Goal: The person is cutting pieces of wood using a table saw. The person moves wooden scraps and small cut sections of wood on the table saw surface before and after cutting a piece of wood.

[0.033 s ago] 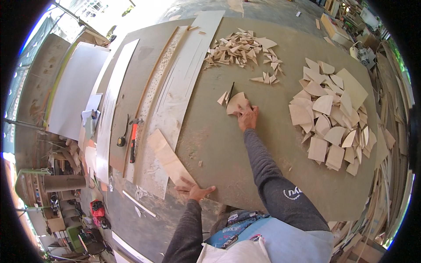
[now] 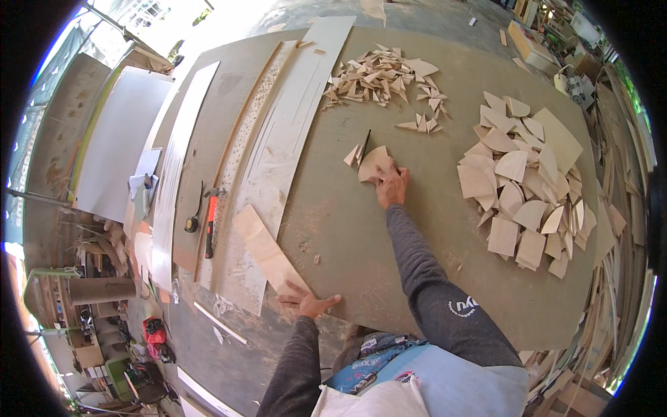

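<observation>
So the right hand [image 2: 394,186] had its fingers bunched over the lower right edge of a fan-shaped wood piece [image 2: 375,158], which sat around the middle of the surface [image 2: 361,236]. Couldn't tell if it was actually pinching the piece or just pressing on it. A thin dark strip [image 2: 366,142] stuck up right by the piece's left side, with a few little wedges [image 2: 352,157] just beside it.

The left hand [image 2: 306,301] was spread out, thumb poking off to the right, fingers over the near end of a pale rectangular board [image 2: 267,249] lying at a slant, partly over a long white panel [image 2: 295,128].

Over on the right was a big messy heap of curved wood pieces [image 2: 512,167], and at the far side a pile of pointy offcuts [image 2: 372,78]. An orange-handled hammer [image 2: 211,221] and a tape measure [image 2: 192,224] lay off to the left.
</observation>
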`<action>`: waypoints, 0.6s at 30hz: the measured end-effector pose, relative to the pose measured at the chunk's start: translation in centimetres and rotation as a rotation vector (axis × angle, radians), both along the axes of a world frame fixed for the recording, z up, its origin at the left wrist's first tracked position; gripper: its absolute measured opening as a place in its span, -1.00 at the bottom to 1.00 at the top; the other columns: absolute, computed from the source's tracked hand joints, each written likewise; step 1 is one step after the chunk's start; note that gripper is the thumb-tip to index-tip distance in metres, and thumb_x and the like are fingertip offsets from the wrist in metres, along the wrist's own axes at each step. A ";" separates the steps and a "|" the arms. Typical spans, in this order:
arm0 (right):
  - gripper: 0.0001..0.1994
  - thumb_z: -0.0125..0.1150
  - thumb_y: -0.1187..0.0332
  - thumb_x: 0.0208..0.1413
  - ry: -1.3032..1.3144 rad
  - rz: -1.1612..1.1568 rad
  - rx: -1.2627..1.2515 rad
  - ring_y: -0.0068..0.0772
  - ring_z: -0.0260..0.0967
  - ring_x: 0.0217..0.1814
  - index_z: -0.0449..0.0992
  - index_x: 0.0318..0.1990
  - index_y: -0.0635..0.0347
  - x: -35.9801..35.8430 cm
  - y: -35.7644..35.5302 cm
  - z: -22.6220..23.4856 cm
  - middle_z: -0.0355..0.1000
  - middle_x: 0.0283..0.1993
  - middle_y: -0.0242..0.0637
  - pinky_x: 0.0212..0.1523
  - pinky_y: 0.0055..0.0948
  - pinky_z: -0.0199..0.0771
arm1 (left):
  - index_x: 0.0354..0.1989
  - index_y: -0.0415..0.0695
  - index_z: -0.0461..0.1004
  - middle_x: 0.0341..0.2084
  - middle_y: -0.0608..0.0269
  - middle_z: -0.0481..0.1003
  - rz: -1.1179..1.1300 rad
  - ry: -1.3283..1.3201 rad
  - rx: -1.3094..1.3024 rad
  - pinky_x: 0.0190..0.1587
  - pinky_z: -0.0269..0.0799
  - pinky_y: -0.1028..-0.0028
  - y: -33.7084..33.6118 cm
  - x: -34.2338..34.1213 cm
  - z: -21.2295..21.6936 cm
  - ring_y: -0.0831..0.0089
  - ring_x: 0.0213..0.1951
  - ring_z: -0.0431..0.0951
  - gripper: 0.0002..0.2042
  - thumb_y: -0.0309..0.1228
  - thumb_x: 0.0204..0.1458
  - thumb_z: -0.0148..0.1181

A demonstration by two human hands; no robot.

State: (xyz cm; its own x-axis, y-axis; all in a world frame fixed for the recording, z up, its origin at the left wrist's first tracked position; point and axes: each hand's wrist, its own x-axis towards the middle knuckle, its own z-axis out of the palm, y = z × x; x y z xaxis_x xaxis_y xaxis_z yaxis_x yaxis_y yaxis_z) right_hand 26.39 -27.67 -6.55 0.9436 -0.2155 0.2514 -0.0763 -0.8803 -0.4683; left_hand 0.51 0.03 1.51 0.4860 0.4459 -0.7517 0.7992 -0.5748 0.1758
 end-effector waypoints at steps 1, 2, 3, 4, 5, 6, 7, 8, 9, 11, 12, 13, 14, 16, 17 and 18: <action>-0.56 0.46 0.08 -0.05 -0.003 0.001 0.019 -0.12 0.12 0.07 0.70 0.04 -0.12 -0.1 0.1 0.2 0.34 0.32 -0.36 0.24 -0.26 0.24 | 0.32 -0.06 -1.00 0.19 -0.64 -1.00 -0.002 -0.002 0.003 0.29 -0.55 -0.51 0.1 -0.1 -0.3 -0.52 0.27 -1.01 0.78 0.19 -0.61 0.71; -0.56 0.47 0.08 -0.05 -0.007 0.001 0.037 -0.12 0.12 0.07 0.70 0.04 -0.11 -0.2 0.2 0.4 0.34 0.32 -0.36 0.24 -0.27 0.24 | 0.32 -0.06 -1.00 0.19 -0.65 -1.00 -0.002 -0.001 0.006 0.28 -0.56 -0.51 0.2 -0.2 -0.5 -0.52 0.26 -1.01 0.79 0.20 -0.61 0.71; -0.57 0.46 0.10 -0.04 -0.012 -0.002 0.041 -0.13 0.12 0.07 0.70 0.04 -0.11 -0.3 0.3 0.5 0.34 0.32 -0.36 0.24 -0.28 0.24 | 0.32 -0.06 -1.00 0.19 -0.66 -0.99 -0.005 -0.001 0.009 0.28 -0.56 -0.52 0.3 -0.3 -0.6 -0.53 0.26 -1.00 0.79 0.20 -0.62 0.71; -0.57 0.46 0.11 -0.03 -0.016 -0.005 0.045 -0.13 0.12 0.06 0.70 0.04 -0.10 -0.3 0.3 0.7 0.34 0.32 -0.36 0.24 -0.29 0.25 | 0.32 -0.06 -1.00 0.19 -0.66 -0.99 -0.005 0.001 0.010 0.28 -0.57 -0.52 0.4 -0.3 -0.6 -0.54 0.26 -1.00 0.79 0.20 -0.62 0.71; -0.58 0.46 0.12 -0.02 -0.021 -0.008 0.049 -0.14 0.12 0.06 0.70 0.04 -0.10 -0.3 0.5 0.9 0.34 0.32 -0.36 0.24 -0.30 0.25 | 0.32 -0.06 -1.00 0.19 -0.67 -0.99 -0.003 -0.004 0.009 0.28 -0.57 -0.52 0.5 -0.4 -0.7 -0.54 0.26 -1.00 0.79 0.20 -0.62 0.71; -0.59 0.45 0.14 -0.02 -0.020 -0.016 0.051 -0.14 0.12 0.06 0.70 0.04 -0.09 -0.2 0.5 0.8 0.34 0.32 -0.36 0.24 -0.30 0.24 | 0.32 -0.06 -1.00 0.19 -0.67 -0.99 -0.003 -0.009 0.006 0.27 -0.57 -0.52 0.5 -0.4 -0.7 -0.55 0.26 -1.00 0.79 0.20 -0.63 0.71; -0.59 0.45 0.16 -0.02 -0.020 -0.025 0.053 -0.15 0.12 0.06 0.70 0.04 -0.08 -0.2 0.5 0.8 0.34 0.32 -0.35 0.25 -0.30 0.24 | 0.32 -0.06 -1.00 0.19 -0.67 -0.99 -0.002 -0.021 0.000 0.27 -0.57 -0.53 0.4 -0.5 -0.8 -0.56 0.26 -1.00 0.79 0.20 -0.63 0.71; -0.60 0.45 0.18 -0.01 -0.019 -0.033 0.055 -0.15 0.12 0.05 0.70 0.04 -0.08 -0.2 0.5 0.7 0.34 0.32 -0.35 0.25 -0.30 0.24 | 0.32 -0.06 -1.00 0.19 -0.67 -0.98 -0.003 -0.023 0.002 0.26 -0.57 -0.54 0.4 -0.5 -0.9 -0.56 0.26 -0.99 0.79 0.20 -0.63 0.71; -0.60 0.45 0.20 -0.02 -0.021 -0.033 0.058 -0.15 0.12 0.06 0.70 0.04 -0.08 -0.1 0.5 0.6 0.34 0.32 -0.35 0.25 -0.29 0.23 | 0.32 -0.05 -1.00 0.20 -0.68 -0.97 -0.004 -0.025 0.005 0.26 -0.56 -0.55 0.4 -0.5 -1.0 -0.57 0.26 -0.99 0.79 0.21 -0.64 0.71; -0.60 0.46 0.23 -0.03 -0.023 -0.032 0.063 -0.15 0.12 0.06 0.70 0.04 -0.08 0.0 0.5 0.6 0.33 0.34 -0.35 0.26 -0.28 0.22 | 0.32 -0.08 -1.00 0.20 -0.70 -0.95 -0.015 -0.005 0.023 0.25 -0.58 -0.55 0.5 -0.5 -1.1 -0.59 0.26 -0.97 0.79 0.23 -0.63 0.70; -0.60 0.45 0.24 -0.03 -0.010 -0.037 0.050 -0.15 0.12 0.07 0.70 0.04 -0.08 0.1 0.5 0.6 0.33 0.34 -0.34 0.26 -0.28 0.21 | 0.31 -0.11 -0.99 0.20 -0.72 -0.94 -0.025 0.007 0.027 0.25 -0.60 -0.54 0.4 -0.3 -0.9 -0.61 0.26 -0.95 0.79 0.25 -0.63 0.69; -0.60 0.45 0.25 -0.04 0.003 -0.043 0.037 -0.15 0.12 0.07 0.70 0.04 -0.08 0.2 0.5 0.5 0.33 0.35 -0.34 0.26 -0.27 0.21 | 0.31 -0.17 -0.98 0.20 -0.75 -0.91 -0.040 0.024 0.025 0.26 -0.65 -0.52 0.3 -0.1 -0.6 -0.64 0.26 -0.93 0.79 0.28 -0.62 0.66; -0.60 0.45 0.27 -0.04 0.016 -0.049 0.024 -0.14 0.12 0.08 0.71 0.03 -0.08 0.2 0.5 0.5 0.32 0.35 -0.33 0.26 -0.27 0.20 | 0.30 -0.20 -0.98 0.20 -0.77 -0.90 -0.045 0.030 0.020 0.26 -0.68 -0.50 0.2 0.0 -0.4 -0.65 0.26 -0.92 0.79 0.30 -0.61 0.65; -0.61 0.43 0.30 -0.04 0.008 -0.052 0.073 -0.14 0.12 0.08 0.71 0.03 -0.08 0.2 0.7 0.8 0.32 0.36 -0.32 0.26 -0.27 0.20 | 0.30 -0.23 -0.98 0.20 -0.78 -0.90 -0.045 0.030 0.013 0.26 -0.71 -0.50 0.1 0.0 0.1 -0.66 0.26 -0.91 0.79 0.31 -0.60 0.64; -0.61 0.41 0.32 -0.03 0.004 -0.054 0.097 -0.14 0.12 0.08 0.71 0.03 -0.09 0.2 0.8 1.0 0.32 0.36 -0.31 0.26 -0.27 0.20 | 0.30 -0.24 -0.98 0.20 -0.79 -0.90 -0.043 0.026 0.010 0.25 -0.71 -0.50 0.2 0.0 0.1 -0.66 0.26 -0.91 0.79 0.31 -0.60 0.64; -0.61 0.40 0.33 -0.03 -0.002 -0.057 0.095 -0.13 0.12 0.08 0.71 0.03 -0.09 0.2 0.8 1.1 0.32 0.36 -0.30 0.26 -0.26 0.20 | 0.29 -0.24 -0.98 0.19 -0.79 -0.90 -0.042 0.023 0.006 0.25 -0.72 -0.51 0.1 0.0 0.2 -0.66 0.26 -0.91 0.79 0.31 -0.60 0.64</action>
State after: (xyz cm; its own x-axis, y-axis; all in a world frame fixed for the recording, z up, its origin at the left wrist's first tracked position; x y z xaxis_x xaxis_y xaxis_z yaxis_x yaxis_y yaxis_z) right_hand 26.59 -26.87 -5.50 0.9287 -0.2916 0.2290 -0.1241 -0.8264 -0.5493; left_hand 0.49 0.17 1.68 0.4871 0.4299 -0.7602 0.7779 -0.6093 0.1539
